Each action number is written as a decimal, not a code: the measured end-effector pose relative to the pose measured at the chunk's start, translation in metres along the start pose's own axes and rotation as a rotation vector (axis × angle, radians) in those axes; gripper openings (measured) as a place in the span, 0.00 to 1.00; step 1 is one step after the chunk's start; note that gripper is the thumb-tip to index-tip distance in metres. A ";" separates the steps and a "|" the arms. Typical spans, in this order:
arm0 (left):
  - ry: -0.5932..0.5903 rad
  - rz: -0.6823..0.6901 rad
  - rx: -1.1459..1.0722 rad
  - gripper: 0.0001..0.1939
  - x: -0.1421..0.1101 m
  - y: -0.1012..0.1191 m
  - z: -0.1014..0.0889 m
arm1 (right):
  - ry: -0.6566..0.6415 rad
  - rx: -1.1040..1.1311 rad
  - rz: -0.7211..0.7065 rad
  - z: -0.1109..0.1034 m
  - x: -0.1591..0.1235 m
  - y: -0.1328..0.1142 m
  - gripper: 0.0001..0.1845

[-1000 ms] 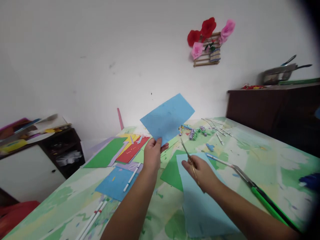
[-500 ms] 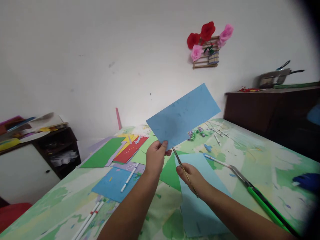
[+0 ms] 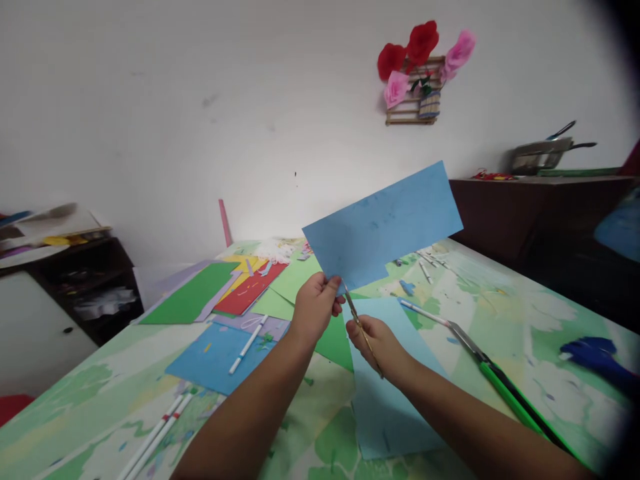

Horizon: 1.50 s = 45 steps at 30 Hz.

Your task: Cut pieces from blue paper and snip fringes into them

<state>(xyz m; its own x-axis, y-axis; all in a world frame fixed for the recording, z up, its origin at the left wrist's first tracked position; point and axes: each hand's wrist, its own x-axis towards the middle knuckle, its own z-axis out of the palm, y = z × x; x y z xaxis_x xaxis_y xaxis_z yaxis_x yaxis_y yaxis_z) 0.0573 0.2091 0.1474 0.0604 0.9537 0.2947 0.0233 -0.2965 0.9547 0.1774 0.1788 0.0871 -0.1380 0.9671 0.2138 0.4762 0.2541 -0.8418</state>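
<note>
My left hand (image 3: 319, 303) is closed on the lower left corner of a blue sheet of paper (image 3: 385, 223), holding it up in the air at a slant. In my right hand (image 3: 377, 343) is a pair of scissors (image 3: 361, 327) with gold-coloured handles. The blades point up and reach the sheet's lower edge, close beside my left fingers; the handle loops are mostly hidden by my hand. Beneath my right hand a light blue sheet (image 3: 393, 407) lies on the table, partly over a green sheet (image 3: 336, 343).
On the patterned tablecloth (image 3: 95, 393) lie green paper (image 3: 193, 293), red paper (image 3: 253, 288), blue paper (image 3: 215, 357) and white-barrelled markers (image 3: 249, 345). A green-handled cutter (image 3: 510, 387) lies at right, near a dark blue object (image 3: 595, 353). Dark cabinets flank the table.
The blue sheet has turned flatter toward me and shifted right, showing more of its length. My right hand has brought the scissors up and left to its lower edge. The camera view has shifted slightly.
</note>
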 end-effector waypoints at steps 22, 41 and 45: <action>-0.041 -0.035 -0.060 0.14 -0.005 0.002 0.000 | 0.004 -0.033 -0.025 0.001 -0.012 -0.002 0.24; -0.046 -0.053 -0.043 0.13 -0.009 0.003 0.001 | -0.065 0.093 0.085 0.007 -0.011 0.010 0.20; -0.053 -0.030 -0.060 0.14 -0.010 0.004 -0.002 | -0.085 0.138 0.070 0.006 -0.009 0.012 0.21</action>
<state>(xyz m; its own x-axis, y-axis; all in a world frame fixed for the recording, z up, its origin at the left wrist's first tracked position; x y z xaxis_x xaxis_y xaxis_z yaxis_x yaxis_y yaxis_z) 0.0549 0.1990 0.1483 0.1134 0.9577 0.2645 -0.0337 -0.2623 0.9644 0.1798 0.1731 0.0720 -0.1849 0.9761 0.1145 0.3640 0.1763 -0.9146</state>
